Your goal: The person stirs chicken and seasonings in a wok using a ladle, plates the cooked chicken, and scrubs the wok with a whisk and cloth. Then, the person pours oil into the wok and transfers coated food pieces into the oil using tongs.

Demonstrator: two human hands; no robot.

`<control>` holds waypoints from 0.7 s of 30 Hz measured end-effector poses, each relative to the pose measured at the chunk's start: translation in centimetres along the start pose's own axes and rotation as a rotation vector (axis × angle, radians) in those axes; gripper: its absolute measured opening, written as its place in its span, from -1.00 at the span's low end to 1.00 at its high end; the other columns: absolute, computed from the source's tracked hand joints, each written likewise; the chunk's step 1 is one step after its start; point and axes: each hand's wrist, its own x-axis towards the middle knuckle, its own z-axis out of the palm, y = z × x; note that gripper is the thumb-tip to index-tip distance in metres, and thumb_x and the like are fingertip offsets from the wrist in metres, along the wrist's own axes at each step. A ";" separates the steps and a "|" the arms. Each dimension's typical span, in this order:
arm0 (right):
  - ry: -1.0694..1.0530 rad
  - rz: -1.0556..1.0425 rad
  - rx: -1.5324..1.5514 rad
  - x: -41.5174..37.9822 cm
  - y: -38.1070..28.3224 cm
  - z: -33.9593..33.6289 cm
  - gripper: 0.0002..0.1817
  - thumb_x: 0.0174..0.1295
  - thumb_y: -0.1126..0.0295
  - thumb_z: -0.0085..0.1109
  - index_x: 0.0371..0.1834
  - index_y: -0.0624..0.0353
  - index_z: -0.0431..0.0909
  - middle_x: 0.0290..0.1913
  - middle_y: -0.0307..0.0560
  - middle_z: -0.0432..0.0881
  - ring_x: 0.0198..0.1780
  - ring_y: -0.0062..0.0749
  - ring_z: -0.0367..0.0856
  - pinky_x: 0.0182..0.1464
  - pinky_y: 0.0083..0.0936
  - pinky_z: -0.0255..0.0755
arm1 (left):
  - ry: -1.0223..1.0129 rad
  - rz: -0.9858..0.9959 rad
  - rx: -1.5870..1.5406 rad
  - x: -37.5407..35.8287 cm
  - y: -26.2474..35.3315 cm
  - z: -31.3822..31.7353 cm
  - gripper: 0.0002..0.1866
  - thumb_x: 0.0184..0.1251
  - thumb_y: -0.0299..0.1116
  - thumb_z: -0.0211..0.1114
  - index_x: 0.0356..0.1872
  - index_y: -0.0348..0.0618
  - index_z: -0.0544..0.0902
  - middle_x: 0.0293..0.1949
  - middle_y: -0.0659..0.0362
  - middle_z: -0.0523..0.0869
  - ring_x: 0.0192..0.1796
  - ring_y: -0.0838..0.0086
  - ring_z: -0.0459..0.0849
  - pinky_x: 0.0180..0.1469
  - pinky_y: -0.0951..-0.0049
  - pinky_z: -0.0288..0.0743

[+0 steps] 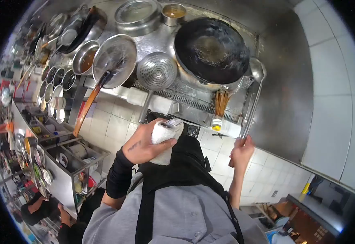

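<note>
My left hand (143, 142) is closed around a folded white cloth (163, 140), held in front of my apron. Something dark and silvery shows at the cloth's top end, too little of it to name. My right hand (241, 152) grips the handle of a long metal ladle (258, 70), whose bowl lies at the right rim of the stove. Left of that bowl, a black wok (212, 51) sits over the burner with a little brownish residue inside. A bamboo brush (221, 103) with a yellow band lies at the stove's front edge, between the wok and my right hand.
A perforated skimmer (157, 71) and a wooden-handled mesh strainer (114, 61) rest left of the wok. Behind stand a lidded pot (136, 16) and a small pot of liquid (174, 14). Seasoning containers (55, 89) and a metal rack (75, 162) are at left; another person's arm (63, 215) shows lower left.
</note>
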 end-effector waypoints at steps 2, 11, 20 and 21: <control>0.022 0.070 -0.010 2.0 5.8 -0.2 -0.84 0.27 0.62 0.04 -0.15 0.39 0.29 -0.60 -0.12 0.44 -0.79 -0.45 0.43 -0.82 -0.43 0.35 | 0.024 0.024 -0.025 -0.2 0.2 1.1 -0.56 0.18 -0.30 0.48 0.02 -0.29 0.57 -0.30 -0.08 0.74 -0.26 0.15 0.75 -0.15 0.33 0.56; 0.129 -0.062 -0.595 6.7 28.0 7.5 -0.66 0.35 0.43 -0.01 0.07 0.44 0.29 -0.25 0.37 0.57 -0.27 0.09 0.65 -0.27 0.00 0.52 | 0.024 -0.011 0.041 0.0 0.1 -0.4 -0.57 0.16 -0.26 0.49 -0.03 -0.28 0.59 -0.33 -0.06 0.73 -0.26 0.14 0.75 -0.16 0.28 0.57; -0.196 0.104 -0.491 14.3 15.2 11.1 -0.42 0.16 0.12 0.35 0.00 0.48 0.52 -0.17 0.28 0.68 -0.27 0.10 0.66 -0.25 -0.15 0.52 | 0.035 0.145 0.025 2.1 -1.6 -5.1 -0.58 0.20 -0.24 0.47 -0.07 -0.34 0.58 -0.35 -0.16 0.71 -0.24 -0.03 0.72 -0.17 0.24 0.56; -0.245 0.217 -0.382 14.9 14.1 11.0 -0.46 0.13 0.17 0.38 -0.01 0.44 0.52 -0.22 0.23 0.68 -0.34 0.00 0.67 -0.34 -0.22 0.52 | 0.053 0.152 -0.007 2.1 -2.2 -5.9 -0.58 0.20 -0.24 0.47 -0.07 -0.33 0.58 -0.35 -0.14 0.72 -0.25 -0.01 0.73 -0.18 0.24 0.57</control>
